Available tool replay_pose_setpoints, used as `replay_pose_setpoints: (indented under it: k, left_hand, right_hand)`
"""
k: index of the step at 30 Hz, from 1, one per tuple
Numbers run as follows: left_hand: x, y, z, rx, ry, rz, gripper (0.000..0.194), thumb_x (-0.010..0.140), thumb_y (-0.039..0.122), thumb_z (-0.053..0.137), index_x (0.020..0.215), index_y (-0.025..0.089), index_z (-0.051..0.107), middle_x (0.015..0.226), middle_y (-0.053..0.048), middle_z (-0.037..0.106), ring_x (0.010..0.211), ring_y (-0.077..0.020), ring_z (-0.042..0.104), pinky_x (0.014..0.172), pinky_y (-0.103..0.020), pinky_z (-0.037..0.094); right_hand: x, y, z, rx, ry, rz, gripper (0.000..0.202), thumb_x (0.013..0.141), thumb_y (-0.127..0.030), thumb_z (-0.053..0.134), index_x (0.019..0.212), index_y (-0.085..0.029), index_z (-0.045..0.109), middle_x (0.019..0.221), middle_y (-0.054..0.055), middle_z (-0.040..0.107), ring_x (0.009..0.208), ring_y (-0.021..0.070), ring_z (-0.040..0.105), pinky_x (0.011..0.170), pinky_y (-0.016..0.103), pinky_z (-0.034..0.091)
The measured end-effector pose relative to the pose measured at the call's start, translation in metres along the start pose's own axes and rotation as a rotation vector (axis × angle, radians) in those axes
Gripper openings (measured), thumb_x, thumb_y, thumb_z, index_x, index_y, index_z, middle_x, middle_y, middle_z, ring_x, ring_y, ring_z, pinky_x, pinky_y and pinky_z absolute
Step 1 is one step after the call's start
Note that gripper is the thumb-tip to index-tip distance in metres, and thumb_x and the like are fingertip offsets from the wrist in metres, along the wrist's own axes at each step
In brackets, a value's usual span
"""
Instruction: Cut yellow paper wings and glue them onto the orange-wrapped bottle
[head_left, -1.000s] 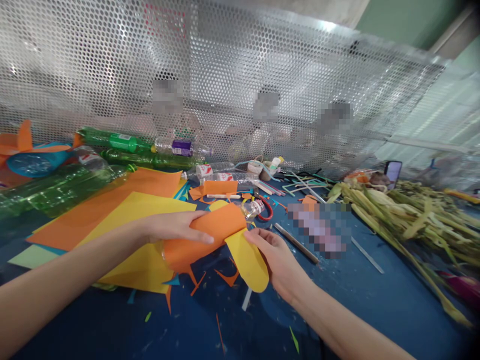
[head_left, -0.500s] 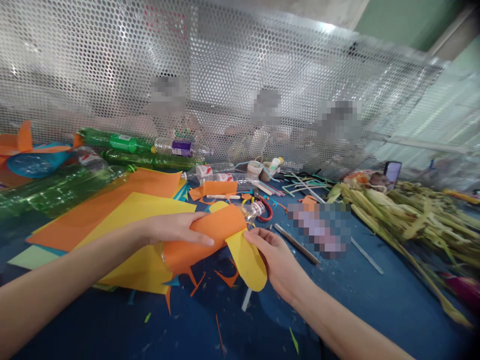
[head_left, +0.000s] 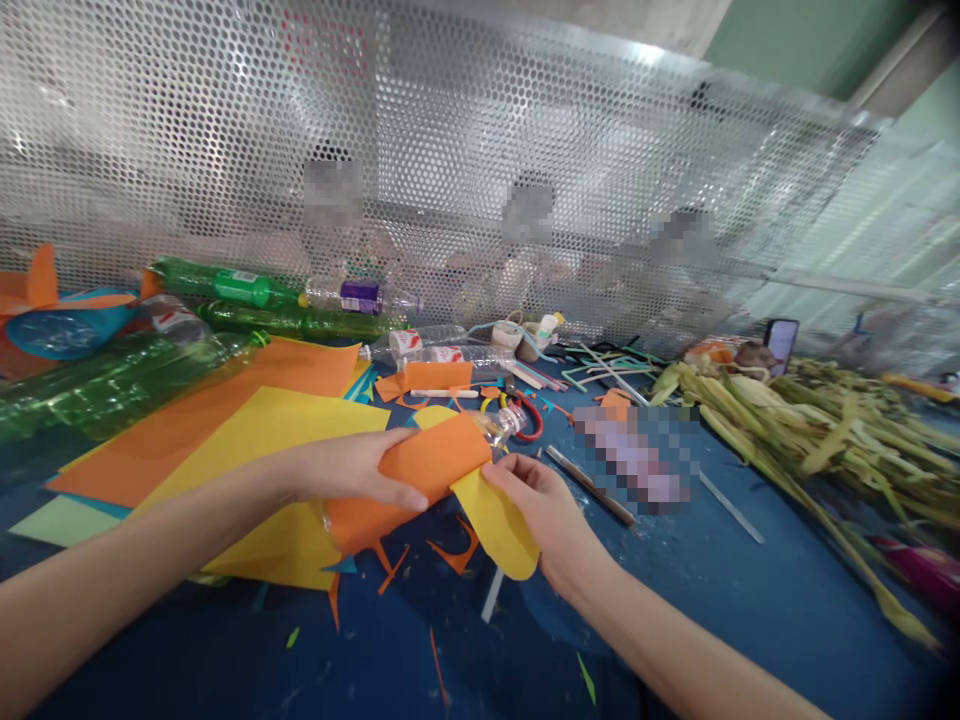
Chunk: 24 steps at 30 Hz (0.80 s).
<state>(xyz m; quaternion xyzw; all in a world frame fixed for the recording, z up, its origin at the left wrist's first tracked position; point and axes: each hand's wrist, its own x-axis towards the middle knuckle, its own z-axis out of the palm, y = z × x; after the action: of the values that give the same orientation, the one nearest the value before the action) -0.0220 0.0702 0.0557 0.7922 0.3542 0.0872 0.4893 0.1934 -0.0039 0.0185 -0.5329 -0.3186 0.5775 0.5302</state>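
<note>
Since the earlier frame, the left thumb is a little lower on the orange wrap [head_left: 435,455], and the free end of the yellow piece [head_left: 495,520] has swung slightly outward; the rest is nearly unchanged. The left hand [head_left: 352,468] grasps the wrapped bottle [head_left: 511,420] from above, probably to keep it from rolling; its far fingers are hidden. The bottle lies tilted between the hands, its neck bare. The right hand [head_left: 551,515] pinches the yellow piece at the wrap's edge, it seems to control how the two meet. The left forearm reaches in low from the left with the palm down; the right comes from the lower right, wrist bent inward, fingers curled. Just beyond the neck are scissors [head_left: 538,425]; beside the right hand, a stick [head_left: 592,487]; under the left forearm, a yellow sheet [head_left: 262,430]. Farther off lie green bottles [head_left: 150,385] and husks [head_left: 840,430].
</note>
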Motion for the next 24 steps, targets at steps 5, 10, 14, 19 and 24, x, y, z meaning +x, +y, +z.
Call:
replay_pose_setpoints:
  k: [5, 10, 14, 19, 24]
  left_hand:
    - [0.0026, 0.0020, 0.0032, -0.024, -0.035, -0.028, 0.071, 0.066, 0.053, 0.064, 0.129, 0.027, 0.044, 0.128, -0.006, 0.053, 0.114, -0.0347, 0.048, 0.094, -0.043, 0.040]
    - [0.0031, -0.0006, -0.0002, -0.038, 0.005, -0.117, 0.077, 0.065, 0.055, 0.064, 0.133, 0.026, 0.040, 0.136, -0.006, 0.045, 0.123, -0.0354, 0.039, 0.096, -0.039, 0.039]
    - [0.0025, 0.0001, -0.0021, -0.029, -0.021, -0.144, 0.079, 0.066, 0.056, 0.063, 0.134, 0.025, 0.037, 0.136, -0.005, 0.045, 0.125, -0.0353, 0.037, 0.096, -0.040, 0.040]
    - [0.0029, -0.0015, -0.0009, 0.020, -0.006, -0.126, 0.081, 0.066, 0.056, 0.062, 0.136, 0.026, 0.035, 0.139, -0.006, 0.041, 0.127, -0.0354, 0.034, 0.098, -0.040, 0.037]
    - [0.0033, -0.0024, 0.0009, 0.023, -0.002, -0.128, 0.082, 0.065, 0.053, 0.065, 0.136, 0.024, 0.035, 0.140, -0.006, 0.040, 0.127, -0.0357, 0.033, 0.099, -0.040, 0.037]
  right_hand:
    - [0.0046, 0.0031, -0.0032, -0.041, 0.005, -0.044, 0.035, 0.053, -0.043, 0.079, 0.061, -0.019, 0.055, 0.055, -0.002, 0.062, 0.047, 0.0131, 0.056, 0.046, 0.024, 0.040]
    - [0.0053, -0.0009, -0.0055, 0.040, -0.058, -0.029, 0.030, 0.059, -0.040, 0.078, 0.068, -0.018, 0.058, 0.064, -0.001, 0.066, 0.055, 0.0136, 0.060, 0.052, 0.024, 0.045]
    - [0.0019, -0.0044, -0.0058, 0.020, -0.093, 0.044, 0.030, 0.061, -0.041, 0.076, 0.070, -0.016, 0.062, 0.063, 0.001, 0.068, 0.052, 0.0134, 0.061, 0.050, 0.023, 0.045]
    - [0.0009, -0.0027, -0.0066, -0.025, -0.105, 0.024, 0.030, 0.059, -0.040, 0.078, 0.068, -0.014, 0.065, 0.064, 0.003, 0.069, 0.053, 0.0136, 0.061, 0.052, 0.024, 0.045]
    - [0.0022, 0.0006, -0.0084, -0.038, -0.105, -0.008, 0.028, 0.060, -0.039, 0.077, 0.069, -0.015, 0.066, 0.066, 0.003, 0.070, 0.056, 0.0148, 0.062, 0.056, 0.025, 0.046]
